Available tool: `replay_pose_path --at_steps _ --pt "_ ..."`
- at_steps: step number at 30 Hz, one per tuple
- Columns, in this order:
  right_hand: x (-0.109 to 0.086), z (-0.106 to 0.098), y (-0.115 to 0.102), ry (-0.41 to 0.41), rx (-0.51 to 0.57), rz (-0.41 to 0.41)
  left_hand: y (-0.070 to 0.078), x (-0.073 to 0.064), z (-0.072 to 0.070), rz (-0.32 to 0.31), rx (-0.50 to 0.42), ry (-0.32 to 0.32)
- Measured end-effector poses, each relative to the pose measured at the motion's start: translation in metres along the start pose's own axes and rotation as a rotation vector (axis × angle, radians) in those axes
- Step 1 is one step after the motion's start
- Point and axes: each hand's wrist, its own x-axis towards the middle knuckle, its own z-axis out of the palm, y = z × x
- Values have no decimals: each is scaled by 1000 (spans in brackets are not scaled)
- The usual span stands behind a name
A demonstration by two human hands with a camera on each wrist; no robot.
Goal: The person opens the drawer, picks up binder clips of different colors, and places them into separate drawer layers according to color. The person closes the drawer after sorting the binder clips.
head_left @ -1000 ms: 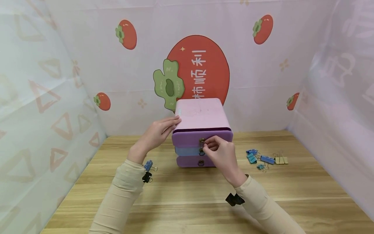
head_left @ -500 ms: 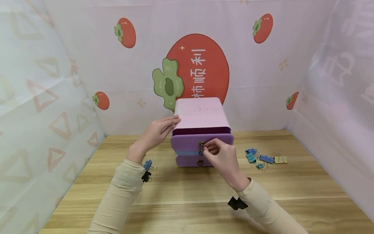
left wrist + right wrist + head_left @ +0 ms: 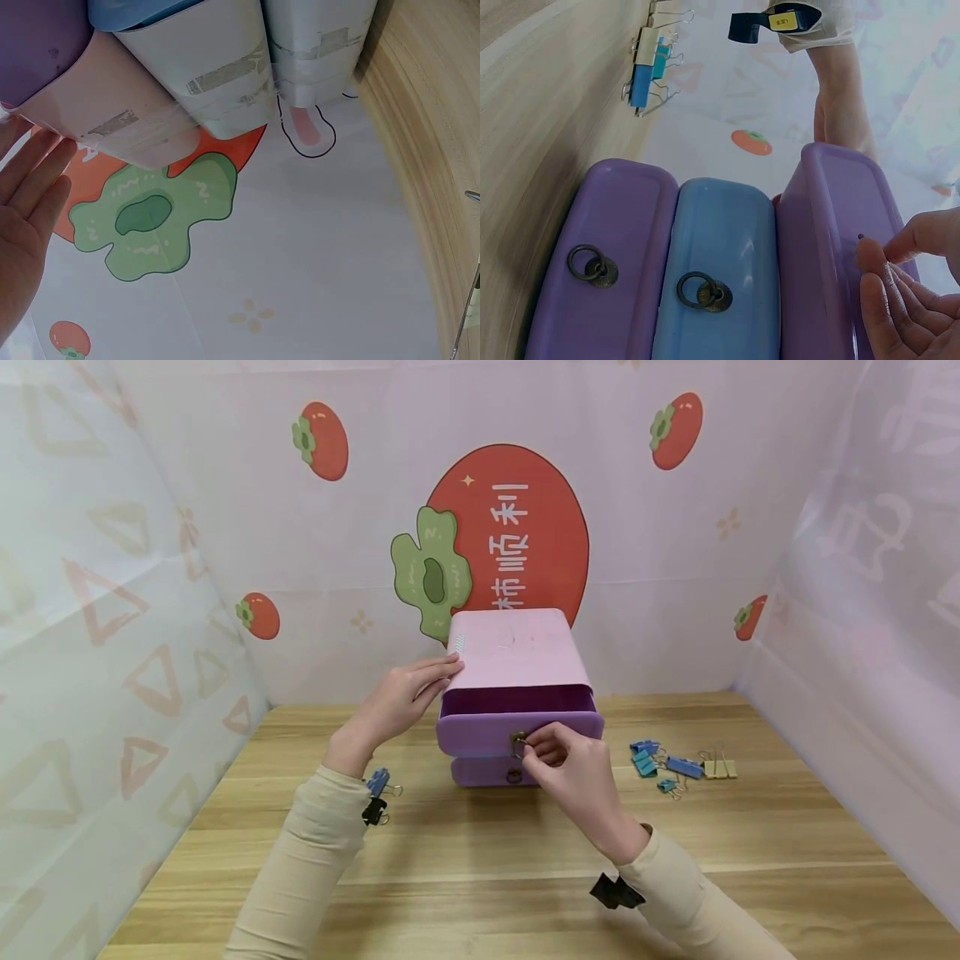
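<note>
Fingers [image 3: 553, 732] of the right hand [image 3: 577, 777] pinch the ring pull [image 3: 518, 739] while the left hand [image 3: 401, 697] rests straight-fingered against the cabinet [image 3: 517, 647].

Left hand [image 3: 395, 702] straight-fingered and farther forward, right hand [image 3: 579, 777] in a thumb-and-finger pinch

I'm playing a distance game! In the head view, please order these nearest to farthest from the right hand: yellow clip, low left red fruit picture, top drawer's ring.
1. Ring: pinched by the right hand, on the top drawer.
2. Yellow clip: off to the right.
3. Red fruit picture: farthest back, on the left.
</note>
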Motion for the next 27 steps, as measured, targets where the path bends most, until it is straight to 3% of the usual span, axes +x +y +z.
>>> replay_pose_path --at_steps 27 --pt "-11 -4 0 -16 21 -27 -2 0 0 11 -4 0"
